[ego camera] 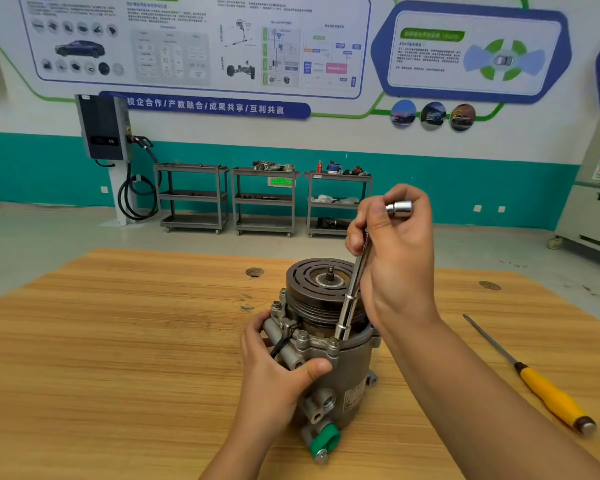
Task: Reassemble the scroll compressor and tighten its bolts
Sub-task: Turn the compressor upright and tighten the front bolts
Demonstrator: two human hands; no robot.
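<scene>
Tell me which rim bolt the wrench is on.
The rightmost bolt, just above the left hand's thumb on the compressor: the wrench held by the right hand ends at it. The bolts further left stand uncovered.

A wooden table point(118, 341) is carrying a scroll compressor point(355, 370) standing upright, with a yellow-handled tool point(548, 393) lying well to its right.

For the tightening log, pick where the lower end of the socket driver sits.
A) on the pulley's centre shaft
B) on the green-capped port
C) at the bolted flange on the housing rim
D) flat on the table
C: the right hand holds the socket driver tilted, its lower end down at the flange beside the pulley, while the left hand grips the compressor.
</scene>
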